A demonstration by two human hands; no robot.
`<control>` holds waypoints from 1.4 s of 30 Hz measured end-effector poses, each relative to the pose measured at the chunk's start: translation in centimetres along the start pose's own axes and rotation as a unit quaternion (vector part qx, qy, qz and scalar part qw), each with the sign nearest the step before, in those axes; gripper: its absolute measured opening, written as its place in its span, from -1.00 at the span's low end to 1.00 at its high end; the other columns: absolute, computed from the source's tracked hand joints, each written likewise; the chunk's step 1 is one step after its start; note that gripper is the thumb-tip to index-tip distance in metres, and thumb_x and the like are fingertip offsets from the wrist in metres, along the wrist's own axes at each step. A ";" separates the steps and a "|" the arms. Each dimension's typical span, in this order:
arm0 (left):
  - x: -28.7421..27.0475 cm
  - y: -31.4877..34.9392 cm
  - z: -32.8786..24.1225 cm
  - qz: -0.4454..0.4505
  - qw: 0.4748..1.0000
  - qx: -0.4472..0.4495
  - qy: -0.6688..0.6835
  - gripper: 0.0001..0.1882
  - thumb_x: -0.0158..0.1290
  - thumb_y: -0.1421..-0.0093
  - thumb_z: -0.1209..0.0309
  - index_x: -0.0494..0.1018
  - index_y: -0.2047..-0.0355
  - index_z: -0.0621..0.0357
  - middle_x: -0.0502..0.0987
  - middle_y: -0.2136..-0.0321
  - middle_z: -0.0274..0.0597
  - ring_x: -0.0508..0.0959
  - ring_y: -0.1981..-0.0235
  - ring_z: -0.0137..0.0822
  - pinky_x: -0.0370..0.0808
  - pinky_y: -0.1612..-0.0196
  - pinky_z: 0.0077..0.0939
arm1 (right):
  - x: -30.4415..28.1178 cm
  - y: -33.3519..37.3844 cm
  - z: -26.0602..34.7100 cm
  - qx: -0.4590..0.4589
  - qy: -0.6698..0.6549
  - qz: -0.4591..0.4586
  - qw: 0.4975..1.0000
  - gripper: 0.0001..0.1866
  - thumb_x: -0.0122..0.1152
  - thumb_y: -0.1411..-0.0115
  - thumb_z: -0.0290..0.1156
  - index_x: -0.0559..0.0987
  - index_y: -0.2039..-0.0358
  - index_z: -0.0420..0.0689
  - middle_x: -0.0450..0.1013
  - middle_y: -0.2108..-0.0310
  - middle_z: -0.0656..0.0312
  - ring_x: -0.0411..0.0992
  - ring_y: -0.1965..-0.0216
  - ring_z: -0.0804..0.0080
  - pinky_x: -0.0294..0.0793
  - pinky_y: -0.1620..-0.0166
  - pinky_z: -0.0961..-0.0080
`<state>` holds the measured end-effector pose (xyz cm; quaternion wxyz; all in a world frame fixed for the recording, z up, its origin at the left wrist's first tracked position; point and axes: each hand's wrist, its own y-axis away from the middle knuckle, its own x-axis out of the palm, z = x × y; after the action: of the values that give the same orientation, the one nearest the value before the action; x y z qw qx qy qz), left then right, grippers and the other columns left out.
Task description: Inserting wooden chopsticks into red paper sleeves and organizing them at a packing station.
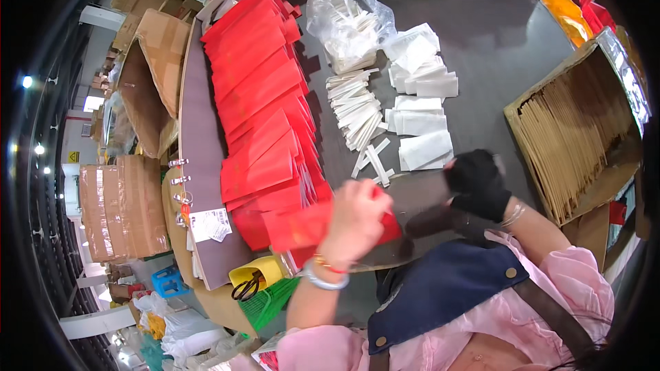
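My left hand (355, 216), with a red and a pale bracelet at its wrist, is closed with curled fingers on a red envelope (295, 228) near the table's front edge. Beside it, a long fanned row of red envelopes (258, 89) runs away along the left. My right hand (476, 184), in a black glove with bare fingertips, hovers right of the small white packets (426, 149). Motion smears its fingers, so I cannot tell whether they hold anything. White folded strips (355, 111) lie in a heap left of the packets.
A clear plastic bag (350, 17) of white strips lies at the back. On the right stands an open carton (522, 120) packed with upright brown sheets. Scissors (247, 287) sit in a yellow holder (265, 271) at the front left. Cartons (124, 209) stand beyond the table's left edge.
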<state>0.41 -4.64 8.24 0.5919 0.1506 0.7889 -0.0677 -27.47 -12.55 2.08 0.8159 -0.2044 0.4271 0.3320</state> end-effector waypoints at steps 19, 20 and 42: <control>12.7 4.7 -0.7 -0.154 0.904 -0.371 0.148 0.00 0.36 0.12 -0.04 0.23 -0.23 0.24 0.20 -0.25 0.06 0.06 -0.32 0.16 -0.15 -0.32 0.27 | 1.4 -0.9 1.8 -0.008 0.080 0.138 0.987 -0.29 0.40 0.17 0.10 0.51 0.09 -0.13 0.44 0.17 0.09 0.38 0.05 0.11 0.22 -0.08 0.13; 12.5 4.4 -1.0 -0.149 0.907 -0.364 0.152 -0.01 0.35 0.10 -0.03 0.22 -0.23 0.25 0.19 -0.26 0.07 0.05 -0.33 0.15 -0.16 -0.32 0.27 | 3.9 -0.6 1.3 -0.057 0.054 0.073 0.994 -0.29 0.36 0.12 0.13 0.51 0.09 -0.16 0.44 0.14 0.05 0.38 0.04 0.10 0.22 -0.08 0.11; 10.8 -5.3 1.1 -0.239 0.928 -0.196 0.207 -0.89 0.23 -0.04 0.45 0.53 0.41 0.14 0.50 0.42 -0.13 0.52 0.37 -0.09 0.45 0.27 -0.23 | -8.8 18.5 -23.3 0.386 0.206 -0.104 0.893 -0.61 0.09 -0.13 -0.37 0.51 0.05 -0.30 0.46 0.01 -0.03 0.41 -0.05 0.05 0.37 -0.11 0.28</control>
<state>-3.05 -8.30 -2.76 0.3994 -0.1507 0.9041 -0.0188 -57.43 -17.25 -4.33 0.7538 0.0197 0.6568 0.0046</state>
